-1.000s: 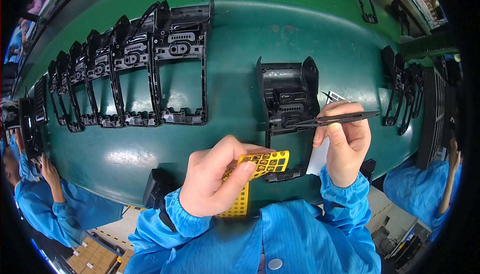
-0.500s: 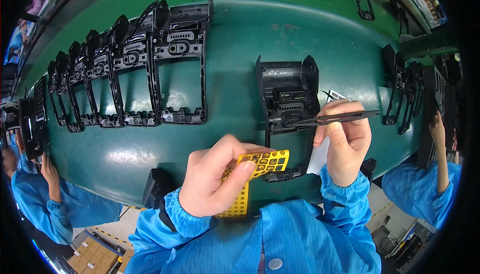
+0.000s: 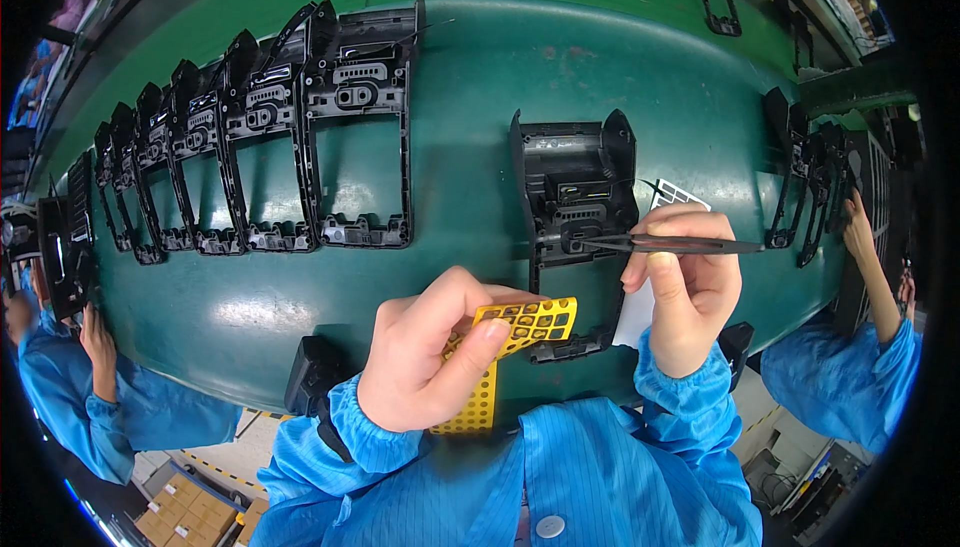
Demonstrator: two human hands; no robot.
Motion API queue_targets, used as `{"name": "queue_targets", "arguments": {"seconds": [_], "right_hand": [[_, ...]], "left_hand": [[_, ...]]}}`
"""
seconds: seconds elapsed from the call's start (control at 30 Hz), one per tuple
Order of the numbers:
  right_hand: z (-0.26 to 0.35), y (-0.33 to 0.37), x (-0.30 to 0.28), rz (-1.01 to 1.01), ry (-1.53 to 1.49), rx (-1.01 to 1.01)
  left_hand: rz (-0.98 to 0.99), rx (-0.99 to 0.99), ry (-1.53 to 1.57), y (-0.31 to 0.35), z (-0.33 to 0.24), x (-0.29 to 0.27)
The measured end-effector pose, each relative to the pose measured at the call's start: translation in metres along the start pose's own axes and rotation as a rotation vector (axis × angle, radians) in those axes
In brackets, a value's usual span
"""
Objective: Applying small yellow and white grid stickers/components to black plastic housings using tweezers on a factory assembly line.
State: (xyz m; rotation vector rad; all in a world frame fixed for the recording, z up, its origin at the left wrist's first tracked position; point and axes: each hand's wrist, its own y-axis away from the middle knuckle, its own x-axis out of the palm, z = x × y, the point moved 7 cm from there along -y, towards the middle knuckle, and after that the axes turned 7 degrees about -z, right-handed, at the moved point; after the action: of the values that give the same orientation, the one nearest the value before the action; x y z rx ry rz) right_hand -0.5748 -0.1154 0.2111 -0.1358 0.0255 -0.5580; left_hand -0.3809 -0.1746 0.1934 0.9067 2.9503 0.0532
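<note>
My left hand [image 3: 430, 352] grips a yellow perforated sheet [image 3: 505, 342] with small dark pieces on it, held just below a black plastic housing frame [image 3: 575, 197] lying on the green belt [image 3: 470, 97]. My right hand [image 3: 685, 282] pinches black tweezers [image 3: 675, 244] that point left, with their tips at a small opening in the middle of that frame. A white sheet [image 3: 640, 302] lies under my right hand, beside the frame.
A row of several black housing frames [image 3: 300, 137] lies overlapping at the left of the belt. More black parts [image 3: 800, 177] sit at the right. A person in blue works at the left [image 3: 95, 347], another at the right [image 3: 865, 237]. Cardboard boxes [image 3: 185, 517] stand below.
The person's hand at the right has moved lower on the parts there. My own hands, the tweezers and the yellow sheet have stayed in place.
</note>
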Motion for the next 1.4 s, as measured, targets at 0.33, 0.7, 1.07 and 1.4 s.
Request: {"name": "queue_targets", "arguments": {"seconds": [0.33,0.7,1.07,1.4], "right_hand": [[0.036,0.023,0.008,0.047,0.436,-0.469],[0.009,0.000,0.012,0.346,0.749,0.244],[-0.011,-0.060,0.081,0.349,0.672,0.239],[-0.032,-0.065,0.099,0.435,0.507,0.308]], "left_hand": [[0.125,-0.125,-0.047,0.000,-0.002,0.003],[0.050,0.067,0.079,0.005,-0.016,-0.007],[-0.108,0.163,0.278,0.021,-0.017,-0.030],[-0.767,0.415,0.138,0.038,-0.025,-0.083]]}}
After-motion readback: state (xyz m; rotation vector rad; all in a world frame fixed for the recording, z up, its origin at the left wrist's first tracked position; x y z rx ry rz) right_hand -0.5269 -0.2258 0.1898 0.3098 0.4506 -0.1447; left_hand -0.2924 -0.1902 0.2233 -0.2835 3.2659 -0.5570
